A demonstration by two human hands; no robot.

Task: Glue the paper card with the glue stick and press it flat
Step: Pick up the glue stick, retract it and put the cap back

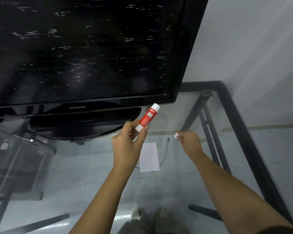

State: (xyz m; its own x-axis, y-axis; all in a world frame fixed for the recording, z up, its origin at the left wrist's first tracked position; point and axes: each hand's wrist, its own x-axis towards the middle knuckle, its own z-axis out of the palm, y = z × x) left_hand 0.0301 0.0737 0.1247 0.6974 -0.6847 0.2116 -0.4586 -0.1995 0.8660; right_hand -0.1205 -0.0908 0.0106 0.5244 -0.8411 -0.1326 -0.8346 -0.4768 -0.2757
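My left hand (127, 142) is shut around the lower end of a red and white glue stick (147, 116), holding it tilted up to the right, above the table. My right hand (189, 142) pinches a small white piece (176, 136) that looks like the stick's cap, a short way right of the stick. A white paper card (150, 157) lies flat on the glass table top (184, 183), below and between my hands, its left edge hidden by my left wrist.
A large black TV (85, 48) on an oval base (85, 122) fills the back of the table, just behind the glue stick. The table's dark metal frame (243, 132) runs along the right edge by a grey wall. A thin cable (166, 152) shows beside the card.
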